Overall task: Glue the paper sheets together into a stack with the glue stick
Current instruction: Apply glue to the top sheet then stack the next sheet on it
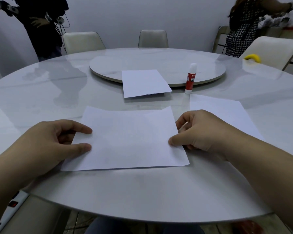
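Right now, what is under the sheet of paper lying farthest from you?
The far sheet rests partly on the round turntable. Another sheet's edge peeks from beneath it. How many lie under is hidden.

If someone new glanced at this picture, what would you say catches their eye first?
Probably the two hands at the front: the left hand and the right hand each pinch a side edge of a white paper sheet lying on the round white table. Next, the red and white glue stick stands upright with its cap on, beyond the sheet to the right, with a second sheet resting partly on the turntable to its left.
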`<move>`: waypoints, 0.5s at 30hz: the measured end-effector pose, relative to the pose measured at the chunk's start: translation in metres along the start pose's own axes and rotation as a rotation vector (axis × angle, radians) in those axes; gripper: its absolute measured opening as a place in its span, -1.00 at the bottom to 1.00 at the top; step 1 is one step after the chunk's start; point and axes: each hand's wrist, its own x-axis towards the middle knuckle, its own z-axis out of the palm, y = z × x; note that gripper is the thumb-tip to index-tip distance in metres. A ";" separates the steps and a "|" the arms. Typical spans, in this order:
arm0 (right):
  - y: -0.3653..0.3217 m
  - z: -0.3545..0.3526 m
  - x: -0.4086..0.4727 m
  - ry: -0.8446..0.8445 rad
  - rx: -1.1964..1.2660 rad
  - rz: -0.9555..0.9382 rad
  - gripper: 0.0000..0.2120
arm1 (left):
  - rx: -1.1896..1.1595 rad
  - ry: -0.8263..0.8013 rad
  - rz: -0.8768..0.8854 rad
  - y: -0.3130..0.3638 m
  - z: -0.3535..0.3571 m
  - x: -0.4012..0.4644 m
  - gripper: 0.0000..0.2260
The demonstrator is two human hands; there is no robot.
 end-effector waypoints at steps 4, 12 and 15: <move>-0.003 0.002 -0.006 0.096 -0.107 -0.001 -0.53 | 0.136 0.056 0.038 0.003 0.002 0.002 -0.78; -0.028 0.012 -0.012 0.294 -0.136 -0.302 -0.83 | 0.352 0.156 0.185 0.039 0.021 0.007 -0.72; -0.035 0.041 0.004 0.166 -0.345 -0.399 -0.63 | 0.422 0.015 0.229 0.054 0.051 0.015 -0.55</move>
